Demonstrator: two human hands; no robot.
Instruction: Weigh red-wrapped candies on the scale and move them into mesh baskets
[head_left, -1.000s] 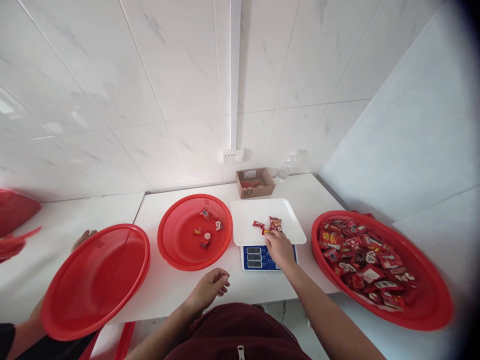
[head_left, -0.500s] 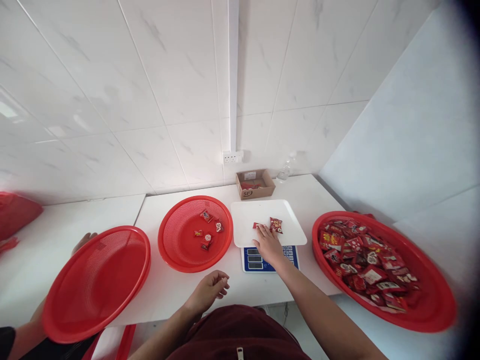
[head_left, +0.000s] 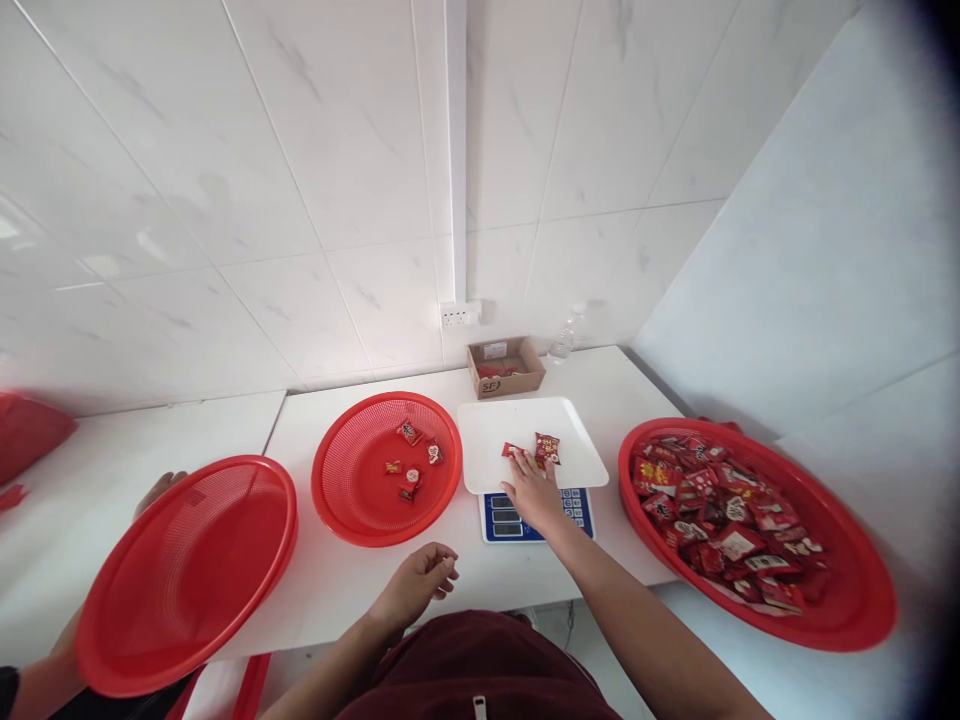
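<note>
My right hand (head_left: 534,494) reaches over the white tray (head_left: 480,425) of a digital scale (head_left: 512,528). Its fingers are stretched out and touch small red snack packets. One red packet (head_left: 511,449) shows at the fingertips, and a larger printed packet (head_left: 547,447) lies against the fingers on the right. The hand covers part of these packets. My left hand (head_left: 424,582) hovers near the table's front edge with fingers loosely curled closed, and nothing shows in it. Close by is a red basket (head_left: 330,500) with several small packets (head_left: 409,432) in it.
A large red basket (head_left: 862,600) heaped with red packets (head_left: 739,540) stands on the right. Another person's hand (head_left: 157,492) is behind a tilted red basket (head_left: 187,590) on the left. A cardboard box (head_left: 517,383) and a clear bottle (head_left: 568,335) stand by the wall.
My right hand's fingers have shifted slightly over the packets, nearer the larger one. My left hand stays curled in about the same place. The view has turned slightly.
</note>
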